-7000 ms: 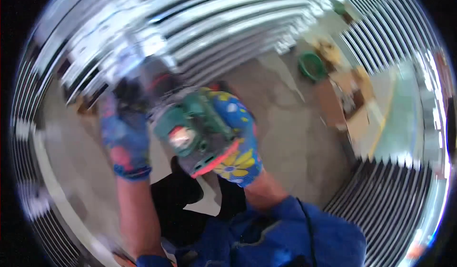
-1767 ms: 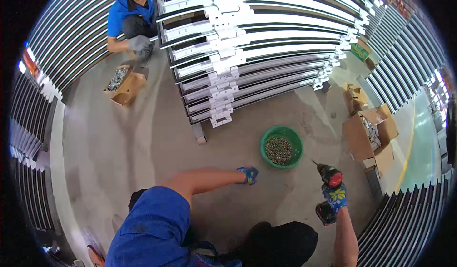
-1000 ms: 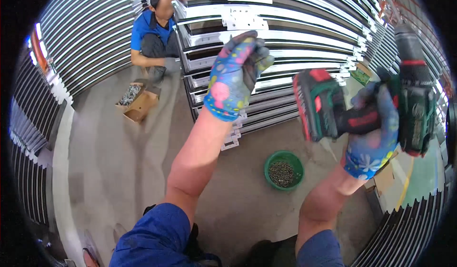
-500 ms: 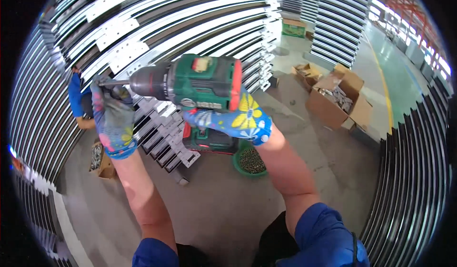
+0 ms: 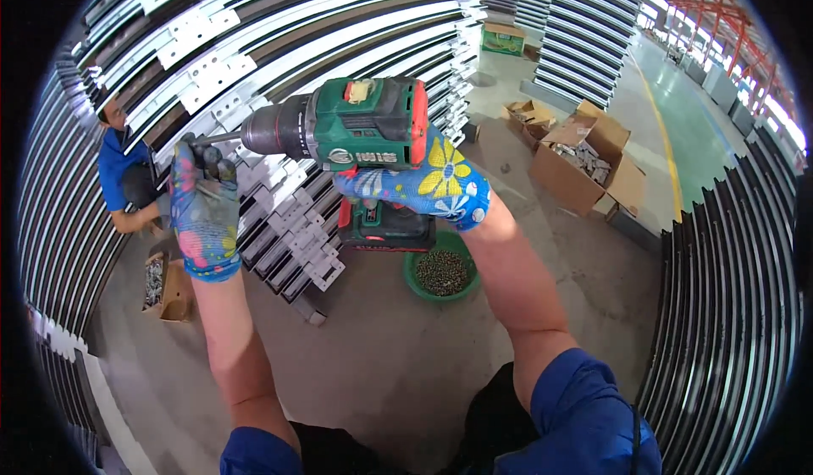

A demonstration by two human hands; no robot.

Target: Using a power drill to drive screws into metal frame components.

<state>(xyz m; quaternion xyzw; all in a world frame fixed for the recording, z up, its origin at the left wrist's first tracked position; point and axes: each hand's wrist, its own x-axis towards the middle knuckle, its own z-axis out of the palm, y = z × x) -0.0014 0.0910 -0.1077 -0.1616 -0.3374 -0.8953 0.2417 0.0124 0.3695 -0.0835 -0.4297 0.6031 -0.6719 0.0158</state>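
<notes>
Swung round from a second ago, when it was raised at the right with its chuck up, the drill [image 5: 364, 128] now lies level in the air in front of the metal rails [image 5: 347, 30], its bit [image 5: 222, 138] pointing to the left. The left hand [image 5: 205, 212] was away from it then and is now at the tip of the bit, while the green bowl [image 5: 453, 241] shows behind the drill's battery [image 5: 389, 228]

The right hand [image 5: 423, 179] is wrapped tight round the drill's handle. The left hand, apart from the right, has its fingers bent up at the tip of the bit; I cannot tell whether they are closed on it. Both hands wear flowered gloves

On the floor [image 5: 398, 339], off the lower corner of the rails, the bowl holds small metal pieces [image 5: 442, 273]. Toward the floor's right side, near the yellow line [image 5: 669, 149], an open cardboard box [image 5: 563, 179] holds metal parts [image 5: 589, 163]. Near the left edge of the rails a co-worker [image 5: 114, 170] in blue crouches behind a smaller box [image 5: 176, 293]
</notes>
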